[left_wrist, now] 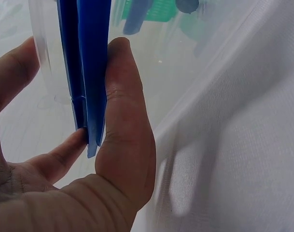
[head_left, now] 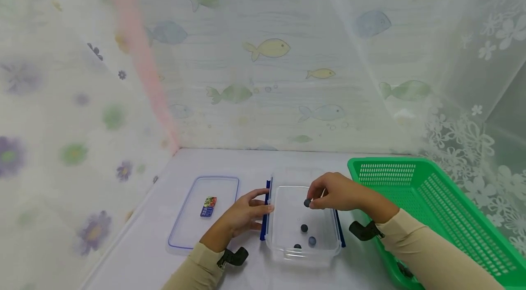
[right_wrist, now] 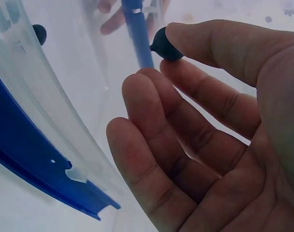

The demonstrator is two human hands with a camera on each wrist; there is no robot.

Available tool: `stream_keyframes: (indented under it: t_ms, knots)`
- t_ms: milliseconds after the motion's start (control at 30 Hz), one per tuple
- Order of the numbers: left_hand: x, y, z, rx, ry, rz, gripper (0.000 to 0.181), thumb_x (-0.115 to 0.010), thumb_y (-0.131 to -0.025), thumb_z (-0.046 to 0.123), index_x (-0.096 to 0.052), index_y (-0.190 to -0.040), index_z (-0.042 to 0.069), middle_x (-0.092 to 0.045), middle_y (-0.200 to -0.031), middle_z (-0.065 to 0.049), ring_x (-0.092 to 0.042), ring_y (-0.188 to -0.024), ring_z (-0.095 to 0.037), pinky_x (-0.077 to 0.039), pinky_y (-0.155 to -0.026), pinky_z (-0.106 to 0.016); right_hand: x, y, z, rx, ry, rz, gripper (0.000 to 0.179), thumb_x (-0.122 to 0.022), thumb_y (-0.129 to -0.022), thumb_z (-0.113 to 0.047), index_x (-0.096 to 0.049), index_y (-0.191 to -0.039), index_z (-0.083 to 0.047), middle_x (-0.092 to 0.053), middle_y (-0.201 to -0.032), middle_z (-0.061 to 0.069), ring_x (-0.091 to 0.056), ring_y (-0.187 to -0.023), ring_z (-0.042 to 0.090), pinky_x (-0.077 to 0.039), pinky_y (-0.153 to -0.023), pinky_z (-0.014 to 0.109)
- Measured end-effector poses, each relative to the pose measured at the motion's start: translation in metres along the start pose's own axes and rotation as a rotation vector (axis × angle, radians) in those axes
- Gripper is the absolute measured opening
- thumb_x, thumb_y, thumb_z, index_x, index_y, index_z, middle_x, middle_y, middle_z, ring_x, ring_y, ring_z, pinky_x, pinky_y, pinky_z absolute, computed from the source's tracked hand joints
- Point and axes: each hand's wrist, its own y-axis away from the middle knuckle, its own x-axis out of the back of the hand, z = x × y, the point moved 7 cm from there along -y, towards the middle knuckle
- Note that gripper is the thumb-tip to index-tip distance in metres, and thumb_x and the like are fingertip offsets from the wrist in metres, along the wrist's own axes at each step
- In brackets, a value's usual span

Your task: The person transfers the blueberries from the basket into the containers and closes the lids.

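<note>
A clear plastic food container (head_left: 302,253) with blue side latches stands on the table in the head view. My left hand (head_left: 246,212) holds it at the left side, thumb and fingers on either side of the blue latch (left_wrist: 91,63). Above the container's inside, my right hand (head_left: 334,192) pinches a small dark blueberry (right_wrist: 166,45) between thumb and index finger. The other right fingers are loosely bent in the right wrist view. Several more blueberries (head_left: 304,228) lie on the container's bottom, near its front end.
To the left lies a clear lid (head_left: 185,217) with a blue rim, carrying a colourful label (head_left: 208,206). A green plastic basket (head_left: 448,189) stands at the right, partly behind my right forearm, with something dark (head_left: 404,270) low in it. Patterned curtains hang around the white table.
</note>
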Motion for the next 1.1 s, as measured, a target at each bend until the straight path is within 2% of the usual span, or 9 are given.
stream_keyframes:
  t_ms: [367,533,800,1100]
  knots:
    - [-0.0020,0.0002,-0.0043,0.010,-0.009,-0.017,0.079,-0.081,-0.091,0.034,-0.041,-0.158,0.024,-0.054,-0.143,-0.019,-0.068,-0.110,-0.028,-0.062,-0.086,-0.049,-0.0037,0.0052,0.0017,0.003,0.000,0.011,0.004,-0.078,-0.092,-0.023,-0.077,-0.096,-0.023,-0.072,-0.085,-0.009,-0.067,-0.082,0.017,-0.057,-0.072,0.032]
    - [0.0011,-0.0002,-0.0014,0.017,-0.017,0.002,0.078,-0.082,-0.090,0.035,-0.042,-0.157,0.027,-0.053,-0.145,-0.018,-0.068,-0.112,-0.029,-0.062,-0.087,-0.049,-0.0032,0.0034,-0.0041,0.009,0.007,0.006,0.007,-0.078,-0.092,-0.023,-0.077,-0.098,-0.020,-0.072,-0.087,-0.008,-0.068,-0.083,0.015,-0.058,-0.073,0.031]
    - [0.0058,-0.0061,0.0008,0.024,-0.014,0.018,0.077,-0.083,-0.089,0.036,-0.045,-0.155,0.027,-0.051,-0.147,-0.020,-0.068,-0.111,-0.028,-0.062,-0.086,-0.048,-0.0025,-0.0013,-0.0058,-0.028,0.000,-0.010,0.008,-0.078,-0.092,-0.024,-0.076,-0.099,-0.020,-0.071,-0.088,-0.007,-0.067,-0.086,0.018,-0.057,-0.075,0.032]
    - [0.0040,-0.0021,-0.0012,0.015,-0.020,0.006,0.077,-0.082,-0.089,0.038,-0.043,-0.156,0.028,-0.052,-0.147,-0.019,-0.069,-0.111,-0.028,-0.062,-0.088,-0.048,-0.0032,-0.0031,-0.0051,0.000,-0.019,-0.007,0.010,-0.078,-0.093,-0.025,-0.075,-0.101,-0.021,-0.071,-0.088,-0.007,-0.068,-0.084,0.017,-0.057,-0.073,0.031]
